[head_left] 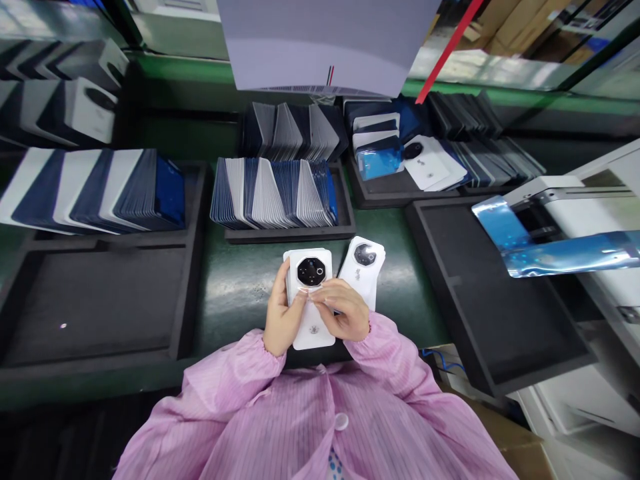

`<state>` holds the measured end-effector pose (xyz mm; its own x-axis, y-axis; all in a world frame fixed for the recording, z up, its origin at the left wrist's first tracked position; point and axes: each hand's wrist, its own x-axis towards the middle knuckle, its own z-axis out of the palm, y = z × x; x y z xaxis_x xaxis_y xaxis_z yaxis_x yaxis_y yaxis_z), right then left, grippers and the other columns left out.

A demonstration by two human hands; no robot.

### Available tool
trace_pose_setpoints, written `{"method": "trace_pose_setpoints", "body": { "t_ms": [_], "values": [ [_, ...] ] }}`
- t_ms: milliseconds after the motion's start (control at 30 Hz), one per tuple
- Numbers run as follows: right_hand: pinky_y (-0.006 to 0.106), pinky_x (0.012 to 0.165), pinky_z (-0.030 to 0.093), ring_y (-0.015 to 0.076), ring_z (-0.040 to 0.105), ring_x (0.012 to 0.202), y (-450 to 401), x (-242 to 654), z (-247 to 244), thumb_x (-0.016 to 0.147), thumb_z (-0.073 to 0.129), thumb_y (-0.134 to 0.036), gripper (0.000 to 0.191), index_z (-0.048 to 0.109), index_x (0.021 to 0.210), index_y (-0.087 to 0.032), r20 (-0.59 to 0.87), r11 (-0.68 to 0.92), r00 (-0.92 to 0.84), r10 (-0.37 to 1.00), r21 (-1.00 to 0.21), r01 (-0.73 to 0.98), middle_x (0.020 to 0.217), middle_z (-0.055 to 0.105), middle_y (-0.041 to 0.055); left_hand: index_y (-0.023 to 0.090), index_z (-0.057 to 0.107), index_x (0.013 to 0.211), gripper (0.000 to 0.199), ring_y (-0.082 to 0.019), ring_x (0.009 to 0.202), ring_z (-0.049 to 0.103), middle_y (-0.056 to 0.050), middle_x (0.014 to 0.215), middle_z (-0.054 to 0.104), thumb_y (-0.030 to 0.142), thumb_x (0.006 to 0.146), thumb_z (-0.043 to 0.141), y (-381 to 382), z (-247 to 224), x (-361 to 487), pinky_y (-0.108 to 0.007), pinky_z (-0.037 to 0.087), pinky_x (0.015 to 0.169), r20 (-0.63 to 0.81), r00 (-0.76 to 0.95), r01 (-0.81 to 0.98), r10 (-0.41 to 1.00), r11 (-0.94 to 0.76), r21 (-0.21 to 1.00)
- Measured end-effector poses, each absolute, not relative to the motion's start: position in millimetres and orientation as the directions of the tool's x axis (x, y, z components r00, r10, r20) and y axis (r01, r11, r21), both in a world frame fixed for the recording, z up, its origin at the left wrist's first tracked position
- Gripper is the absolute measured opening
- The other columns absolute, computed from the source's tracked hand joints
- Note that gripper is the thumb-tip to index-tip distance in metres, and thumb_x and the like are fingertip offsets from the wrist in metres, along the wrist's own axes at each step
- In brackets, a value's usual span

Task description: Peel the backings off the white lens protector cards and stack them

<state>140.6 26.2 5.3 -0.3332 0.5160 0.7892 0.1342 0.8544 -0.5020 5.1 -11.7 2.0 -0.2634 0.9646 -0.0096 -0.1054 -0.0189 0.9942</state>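
Observation:
A white phone back cover [314,330] with a black camera window [311,271] lies upright before me, seemingly on top of others like it. My left hand [283,317] grips it along its left side, the thumb across its face just below the window. Over the lower edge of that window my right hand [345,308] has its fingers pinched together, close to the left thumb. Whatever is between them is too small to make out; a thin clear glint shows there. More white back covers [367,277] lie in a slightly fanned pile beside my right hand.
Foam trays [290,234] along the back hold rows of blue and white covers [273,193]. A foam tray [95,300] is on the left, another [500,300] on the right. Blue film strips [570,253] hang over the right one. A grey panel [325,40] hangs ahead.

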Motion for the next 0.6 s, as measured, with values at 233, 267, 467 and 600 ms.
{"method": "trace_pose_setpoints", "body": {
  "t_ms": [233,267,467,600],
  "values": [
    [0.038,0.080,0.059,0.0162,0.074,0.079,26.5,141.2,2.6,0.082,0.058,-0.002,0.062,0.042,0.135,-0.030,0.795,0.855,-0.322,0.513,-0.504,0.118,0.089,0.076,0.0016,0.026,0.043,0.140,0.056,-0.025,0.137,0.041,-0.008,0.144,0.050,0.032,0.087,0.061,-12.1,3.0,5.0,-0.039,0.032,0.115,-0.024,-0.262,-0.115,0.965,-0.006,0.993],
    [0.038,0.082,0.059,0.0156,0.074,0.079,26.4,141.4,2.1,0.082,0.058,-0.002,0.063,0.042,0.135,-0.031,0.791,0.850,-0.321,0.521,-0.513,0.117,0.090,0.076,0.0006,0.026,0.043,0.140,0.056,-0.025,0.137,0.042,-0.008,0.143,0.050,0.032,0.087,0.061,-12.1,2.9,5.0,-0.040,0.033,0.114,-0.025,-0.261,-0.117,0.965,-0.006,0.993],
    [0.041,0.087,0.056,0.0146,0.074,0.078,25.7,142.2,1.7,0.082,0.059,-0.003,0.063,0.041,0.134,-0.034,0.775,0.837,-0.326,0.542,-0.532,0.128,0.088,0.076,-0.0020,0.027,0.044,0.139,0.057,-0.026,0.134,0.046,-0.008,0.143,0.051,0.034,0.086,0.062,-12.9,1.0,5.0,-0.041,0.034,0.114,-0.030,-0.261,-0.123,0.965,-0.003,0.992],
    [0.042,0.085,0.057,0.0156,0.074,0.076,25.9,142.1,3.1,0.082,0.058,-0.004,0.059,0.042,0.131,-0.033,0.780,0.846,-0.330,0.531,-0.509,0.160,0.085,0.076,-0.0015,0.027,0.043,0.140,0.056,-0.025,0.132,0.048,-0.008,0.141,0.053,0.034,0.087,0.061,-13.6,1.2,5.4,-0.040,0.036,0.112,-0.044,-0.259,-0.141,0.965,0.007,0.990]
  ]
}}
